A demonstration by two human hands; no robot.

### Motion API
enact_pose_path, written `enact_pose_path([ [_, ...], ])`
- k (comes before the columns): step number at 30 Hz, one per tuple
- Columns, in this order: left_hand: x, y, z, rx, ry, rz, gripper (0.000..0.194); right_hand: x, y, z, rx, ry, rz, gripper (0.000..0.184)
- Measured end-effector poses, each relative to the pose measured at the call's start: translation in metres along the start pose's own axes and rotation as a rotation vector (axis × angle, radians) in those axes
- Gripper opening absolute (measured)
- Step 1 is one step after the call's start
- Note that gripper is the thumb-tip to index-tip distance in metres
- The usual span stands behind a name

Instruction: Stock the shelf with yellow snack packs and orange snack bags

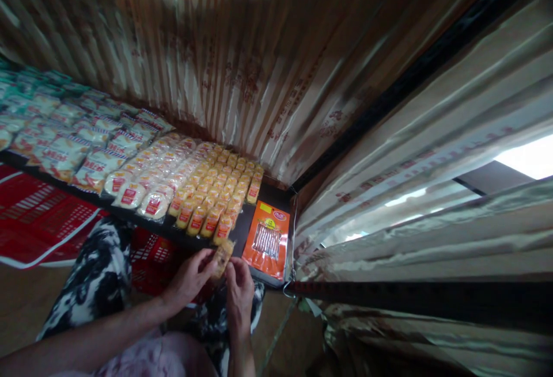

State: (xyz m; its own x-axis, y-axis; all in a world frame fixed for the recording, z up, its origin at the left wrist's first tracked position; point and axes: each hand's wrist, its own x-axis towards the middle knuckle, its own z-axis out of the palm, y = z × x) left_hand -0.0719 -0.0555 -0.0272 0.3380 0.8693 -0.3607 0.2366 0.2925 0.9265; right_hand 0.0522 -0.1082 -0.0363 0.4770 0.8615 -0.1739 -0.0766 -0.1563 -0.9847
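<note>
Between my hands, just in front of the shelf edge, is a small wrapped snack cake (223, 257) in clear film. The fingers of my left hand (192, 276) pinch its left side. My right hand (240, 288) has its fingertips closed at the cake's lower right end. Rows of similar yellow wrapped cakes (210, 221) with orange labels stand on the shelf right behind it. To the right of them lies an orange snack packet (267, 240) with a clear window.
Left along the dark shelf (155, 228) are round white packaged cakes (152, 204), blue-and-white bags (98, 168) and green packets (21, 92). Red baskets (38, 210) sit below. Printed plastic sheeting (242, 72) hangs behind; a dark post (397, 60) and wire (294, 239) stand at the right.
</note>
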Motion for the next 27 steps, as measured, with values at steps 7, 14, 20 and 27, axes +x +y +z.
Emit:
enact_pose_path([
  [7, -0.007, 0.004, 0.004, 0.174, 0.069, 0.102, 0.039, -0.004, 0.001, -0.003, -0.081, -0.044, -0.009, 0.037],
  [14, -0.021, 0.010, 0.006, 0.298, 0.117, 0.232, 0.031, -0.014, -0.012, -0.001, -0.084, -0.142, -0.011, 0.039],
  [20, -0.026, 0.009, 0.008, 0.300, 0.101, 0.290, 0.027, -0.019, -0.016, 0.000, -0.122, -0.203, -0.034, 0.041],
  [27, -0.027, 0.011, 0.008, 0.272, 0.060, 0.295, 0.029, -0.020, -0.017, 0.002, -0.167, -0.172, -0.118, 0.035],
])
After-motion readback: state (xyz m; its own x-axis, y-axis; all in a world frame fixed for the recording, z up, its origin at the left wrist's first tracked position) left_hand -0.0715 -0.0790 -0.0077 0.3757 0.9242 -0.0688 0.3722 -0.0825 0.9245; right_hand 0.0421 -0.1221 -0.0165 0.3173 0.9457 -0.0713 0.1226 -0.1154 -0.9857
